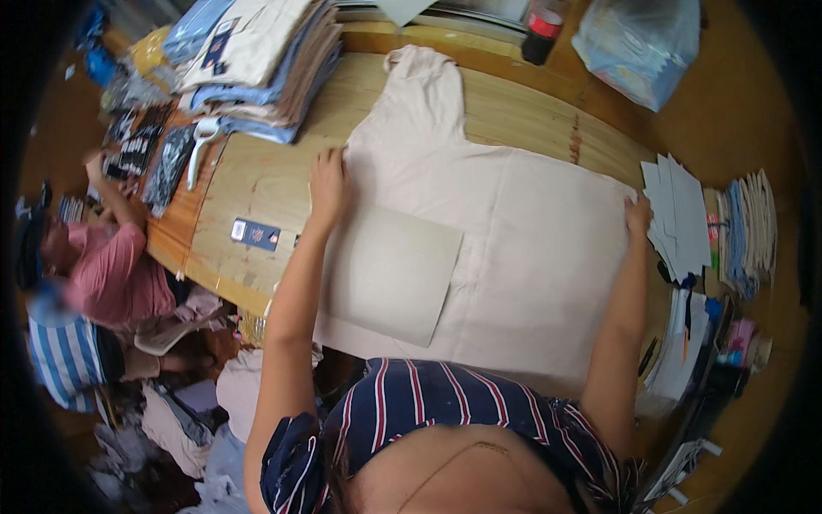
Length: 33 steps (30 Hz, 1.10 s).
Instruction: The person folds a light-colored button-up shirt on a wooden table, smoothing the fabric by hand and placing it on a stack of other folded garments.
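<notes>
A pale pink shirt [548,248] lies spread on the wooden table in front of me, one sleeve stretched toward the far side. On its left part, nearest my body, rests a beige cardboard sheet [390,270]. My left hand [330,187] is closed at the shirt's left edge, just beyond the cardboard's corner. Over at the far right corner, my right hand [637,214] pinches the shirt's edge. The fingertips of both hands are partly hidden. A dark blue hang tag [255,234] lies on the table left of my left forearm.
A tall stack of folded shirts [257,77] stands far left, beside a white-handled tool [200,152]. Cardboard sheets [676,214] lie at the right edge. A drink bottle [542,32] and a plastic bag [638,47] are at the back. Another person [124,270] sits at left.
</notes>
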Each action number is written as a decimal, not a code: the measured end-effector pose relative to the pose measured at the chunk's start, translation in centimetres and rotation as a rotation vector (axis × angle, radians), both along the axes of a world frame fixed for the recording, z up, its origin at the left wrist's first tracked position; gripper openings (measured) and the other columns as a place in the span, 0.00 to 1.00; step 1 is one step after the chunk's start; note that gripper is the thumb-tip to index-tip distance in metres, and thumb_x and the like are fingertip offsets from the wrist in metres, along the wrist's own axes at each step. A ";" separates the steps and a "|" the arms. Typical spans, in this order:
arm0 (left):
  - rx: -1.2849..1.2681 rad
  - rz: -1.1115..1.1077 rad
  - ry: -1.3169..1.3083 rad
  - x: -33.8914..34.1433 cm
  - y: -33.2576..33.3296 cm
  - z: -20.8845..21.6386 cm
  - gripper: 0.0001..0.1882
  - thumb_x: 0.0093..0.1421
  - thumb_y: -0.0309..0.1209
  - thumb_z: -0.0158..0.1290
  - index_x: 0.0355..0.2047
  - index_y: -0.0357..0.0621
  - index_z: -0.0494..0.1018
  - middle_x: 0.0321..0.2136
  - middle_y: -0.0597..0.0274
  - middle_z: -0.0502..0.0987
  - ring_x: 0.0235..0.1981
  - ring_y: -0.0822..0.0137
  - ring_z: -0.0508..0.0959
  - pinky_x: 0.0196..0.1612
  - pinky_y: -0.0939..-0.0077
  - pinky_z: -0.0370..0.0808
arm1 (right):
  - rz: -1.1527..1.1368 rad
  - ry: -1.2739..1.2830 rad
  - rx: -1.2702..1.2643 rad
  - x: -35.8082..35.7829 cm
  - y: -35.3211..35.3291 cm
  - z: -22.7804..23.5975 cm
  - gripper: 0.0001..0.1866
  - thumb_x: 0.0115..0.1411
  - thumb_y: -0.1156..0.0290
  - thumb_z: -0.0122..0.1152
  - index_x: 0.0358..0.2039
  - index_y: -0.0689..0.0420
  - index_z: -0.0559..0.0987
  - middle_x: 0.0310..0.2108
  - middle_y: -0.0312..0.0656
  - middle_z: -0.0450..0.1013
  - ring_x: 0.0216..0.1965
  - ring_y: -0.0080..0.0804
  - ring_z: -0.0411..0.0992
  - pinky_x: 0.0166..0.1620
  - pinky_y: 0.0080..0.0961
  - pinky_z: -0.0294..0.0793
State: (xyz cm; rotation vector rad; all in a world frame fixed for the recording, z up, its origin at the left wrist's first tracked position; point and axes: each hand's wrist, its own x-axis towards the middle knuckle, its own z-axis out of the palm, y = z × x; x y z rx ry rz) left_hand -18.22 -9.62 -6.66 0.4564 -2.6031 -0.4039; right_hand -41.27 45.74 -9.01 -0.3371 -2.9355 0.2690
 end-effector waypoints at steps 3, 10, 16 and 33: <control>-0.067 0.098 -0.102 -8.1 -0.8 -1.2 0.20 0.50 0.34 0.47 0.43 0.39 0.65 0.40 0.50 0.67 0.43 0.52 0.65 0.44 0.63 0.63 | -0.080 -0.144 -0.029 -1.0 -1.8 0.9 0.25 0.48 0.62 0.55 0.48 0.50 0.64 0.46 0.46 0.63 0.48 0.45 0.60 0.50 0.39 0.59; 0.633 -0.112 -0.361 -15.0 -3.2 0.5 0.23 0.51 0.35 0.51 0.45 0.43 0.59 0.22 0.53 0.69 0.24 0.62 0.71 0.28 0.70 0.69 | 0.091 -0.080 -1.051 -0.9 4.9 2.4 0.19 0.45 0.73 0.59 0.39 0.66 0.68 0.34 0.46 0.69 0.37 0.31 0.67 0.40 0.23 0.65; 0.635 -0.472 -0.165 -1.6 -3.5 10.6 0.06 0.56 0.26 0.45 0.33 0.40 0.70 0.25 0.70 0.70 0.26 0.79 0.66 0.31 0.84 0.64 | 0.239 0.203 -0.928 14.7 5.1 14.1 0.11 0.47 0.77 0.57 0.33 0.61 0.70 0.29 0.36 0.67 0.31 0.23 0.65 0.36 0.17 0.65; 0.041 -0.584 -0.227 22.1 0.4 1.9 0.23 0.37 0.36 0.58 0.36 0.41 0.69 0.37 0.52 0.68 0.44 0.54 0.66 0.47 0.63 0.60 | 0.005 -0.160 0.112 34.2 1.8 7.3 0.20 0.41 0.87 0.46 0.36 0.58 0.73 0.40 0.46 0.66 0.45 0.41 0.61 0.50 0.32 0.57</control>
